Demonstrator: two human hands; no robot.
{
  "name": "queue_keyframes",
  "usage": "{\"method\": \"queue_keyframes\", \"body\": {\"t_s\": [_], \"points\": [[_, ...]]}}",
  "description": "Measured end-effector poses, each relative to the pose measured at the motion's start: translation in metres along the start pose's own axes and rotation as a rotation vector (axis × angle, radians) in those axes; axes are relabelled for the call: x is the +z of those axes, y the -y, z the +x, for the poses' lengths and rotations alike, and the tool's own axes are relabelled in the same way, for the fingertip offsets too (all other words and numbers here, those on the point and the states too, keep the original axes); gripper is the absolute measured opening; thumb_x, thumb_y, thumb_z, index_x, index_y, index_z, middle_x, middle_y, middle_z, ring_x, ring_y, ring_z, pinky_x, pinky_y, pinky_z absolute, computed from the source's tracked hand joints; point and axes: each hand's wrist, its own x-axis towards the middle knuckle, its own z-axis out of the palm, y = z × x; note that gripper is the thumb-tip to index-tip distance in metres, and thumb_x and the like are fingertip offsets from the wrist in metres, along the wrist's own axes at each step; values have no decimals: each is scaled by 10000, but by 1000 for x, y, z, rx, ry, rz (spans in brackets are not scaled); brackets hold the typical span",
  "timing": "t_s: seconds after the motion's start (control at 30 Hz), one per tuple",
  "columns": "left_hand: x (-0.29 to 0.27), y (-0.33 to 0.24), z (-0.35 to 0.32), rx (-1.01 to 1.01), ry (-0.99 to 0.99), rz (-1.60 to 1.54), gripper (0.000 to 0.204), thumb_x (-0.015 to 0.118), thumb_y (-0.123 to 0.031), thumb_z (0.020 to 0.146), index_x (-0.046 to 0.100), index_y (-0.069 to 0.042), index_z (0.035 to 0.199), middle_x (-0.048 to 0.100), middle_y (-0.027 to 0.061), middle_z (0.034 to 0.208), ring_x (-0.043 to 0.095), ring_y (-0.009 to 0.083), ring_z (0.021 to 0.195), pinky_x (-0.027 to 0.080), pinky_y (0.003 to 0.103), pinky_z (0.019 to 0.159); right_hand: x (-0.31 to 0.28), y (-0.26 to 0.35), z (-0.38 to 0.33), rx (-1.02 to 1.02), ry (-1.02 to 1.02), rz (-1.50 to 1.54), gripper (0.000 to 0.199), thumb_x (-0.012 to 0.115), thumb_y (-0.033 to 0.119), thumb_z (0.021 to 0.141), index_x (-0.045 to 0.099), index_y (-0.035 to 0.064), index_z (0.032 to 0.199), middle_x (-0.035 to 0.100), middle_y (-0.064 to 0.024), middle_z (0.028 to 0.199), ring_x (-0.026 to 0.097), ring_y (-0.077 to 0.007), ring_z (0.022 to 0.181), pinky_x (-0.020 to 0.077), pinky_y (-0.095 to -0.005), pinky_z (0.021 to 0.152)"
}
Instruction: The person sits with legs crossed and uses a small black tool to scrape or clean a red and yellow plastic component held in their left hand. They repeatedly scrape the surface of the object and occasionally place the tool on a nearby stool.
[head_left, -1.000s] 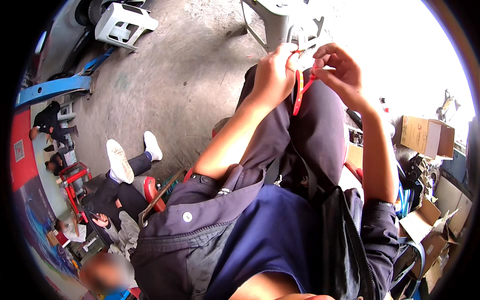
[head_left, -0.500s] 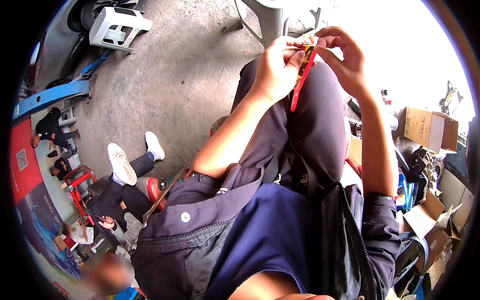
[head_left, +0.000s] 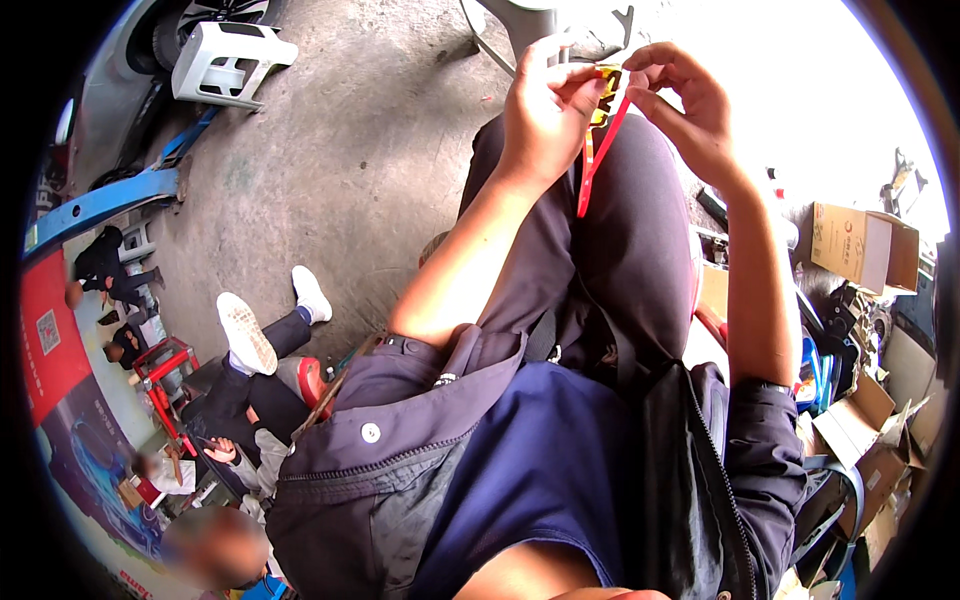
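Above my knees, my left hand (head_left: 545,115) pinches a small yellow-and-black piece (head_left: 603,95) between thumb and fingers. A narrow red strip (head_left: 604,150) slants down from it, and a second red length beside it meets it in a V low down. My right hand (head_left: 690,105) is closed with thumb and forefinger at the strip's upper end. Fingers cover part of the yellow piece, and its exact kind is too small to make out.
A grey plastic stool (head_left: 530,25) stands beyond my hands, a white stool (head_left: 228,62) at far left near a blue metal arm (head_left: 105,208). Cardboard boxes (head_left: 850,245) and clutter lie to my right. A person with white shoes (head_left: 246,335) sits at my left.
The red strip has swung apart from the yellow piece into a V. My left hand has shifted slightly left and up, and my right hand still pinches at the strip's top.
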Motion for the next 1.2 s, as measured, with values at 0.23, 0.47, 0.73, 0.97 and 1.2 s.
{"method": "queue_keyframes", "body": {"t_s": [0.23, 0.47, 0.73, 0.97, 1.2], "points": [[0, -9, 12, 241, -112, 185, 392, 621, 55, 890, 453, 10, 1241, 681, 167, 1022, 687, 181, 944, 559, 298, 840, -2, 2, -1, -31, -8, -63, 210, 668, 44, 892, 623, 31, 1097, 592, 14, 896, 565, -81, 882, 475, -262, 873], [-29, -9, 22, -343, 114, 27, 394, 526, -62, 961, 347, 48, 1294, 649, 201, 926, 684, 222, 628, 557, 330, 470, -2, -5, 0, -4, -6, -27, 211, 665, 33, 890, 622, 22, 1096, 599, 2, 923, 572, -89, 896, 481, -267, 880], [-58, -14, 24, -585, 351, -50, 447, 603, -28, 928, 435, 28, 1338, 637, 182, 1017, 676, 256, 886, 577, 361, 802, -4, -11, 1, 48, -10, 52, 119, 634, 86, 913, 638, 36, 1021, 638, 12, 931, 553, -57, 817, 475, -252, 818], [-40, 1, 9, -641, -55, -364, 285, 522, -69, 970, 513, 43, 1232, 604, 166, 1070, 664, 308, 926, 598, 469, 792, -3, -12, 1, 32, 0, 90, 120, 625, 71, 912, 634, 33, 1025, 636, 7, 946, 560, -60, 836, 481, -255, 830], [-28, 7, 0, -508, -50, -531, 459, 420, 112, 922, 327, 47, 1367, 571, 212, 1182, 626, 323, 1064, 552, 436, 911, -5, -10, 1, 42, 39, 77, 125, 618, 47, 902, 623, 26, 1026, 627, 12, 947, 555, -59, 840, 483, -252, 833]]}}
